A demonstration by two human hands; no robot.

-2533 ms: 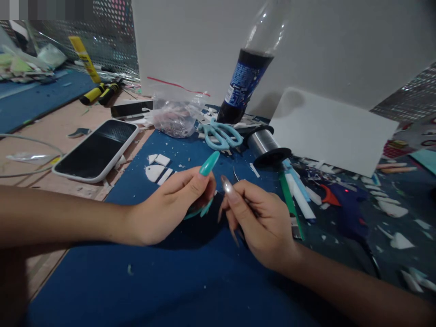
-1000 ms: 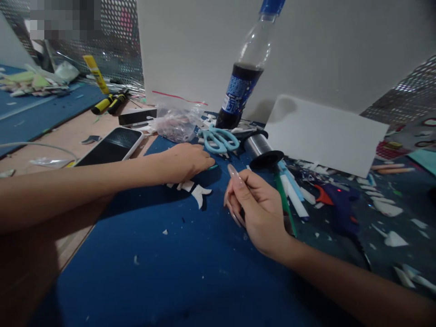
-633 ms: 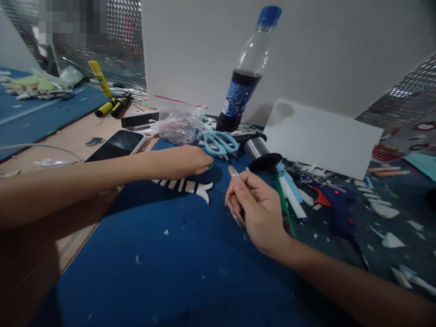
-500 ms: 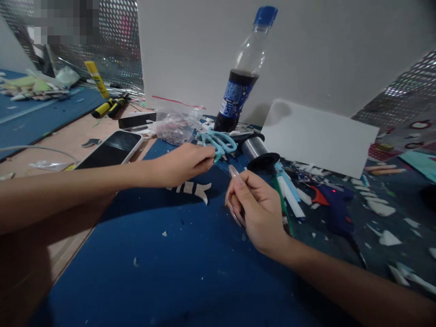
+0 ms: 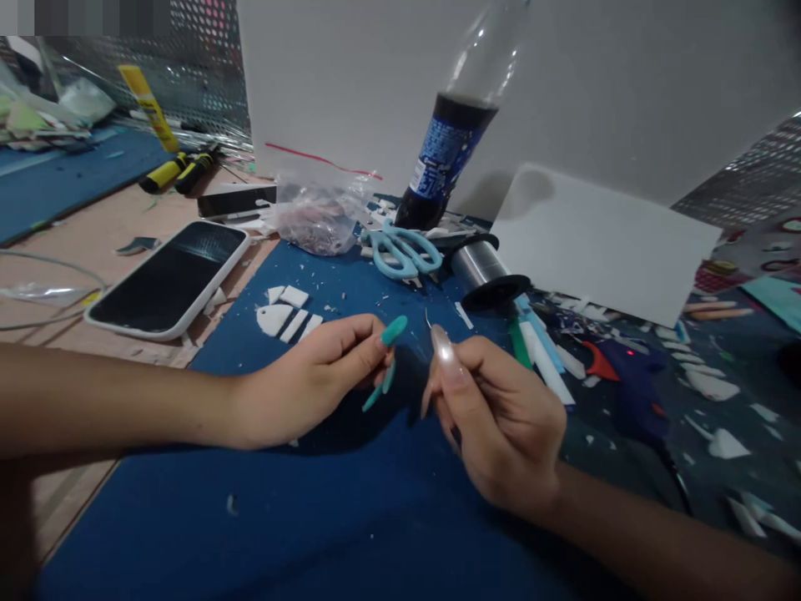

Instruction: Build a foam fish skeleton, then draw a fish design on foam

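Between the thumb and finger of my right hand is a thin piece of wire, its curved tip sticking up past the nail. Facing it, my left hand is closed, thumb pressed to the fingers; whatever it may hold is hidden. Its long nails are teal. White flat pieces cut like a fish's head and body strips lie on the blue mat, partly covered by my left hand. Behind the hands rest light-blue scissors and a spool of silvery wire.
A dark drink bottle leans behind the scissors, beside a clear zip bag. At left lie a phone and yellow-black pliers. On the right are a glue gun, a white board and scattered scraps.
My left hand has come back from beside the scissors toward me, uncovering the fish pieces. My right hand stays pinched, and the wire tip now shows. The view has shifted slightly.
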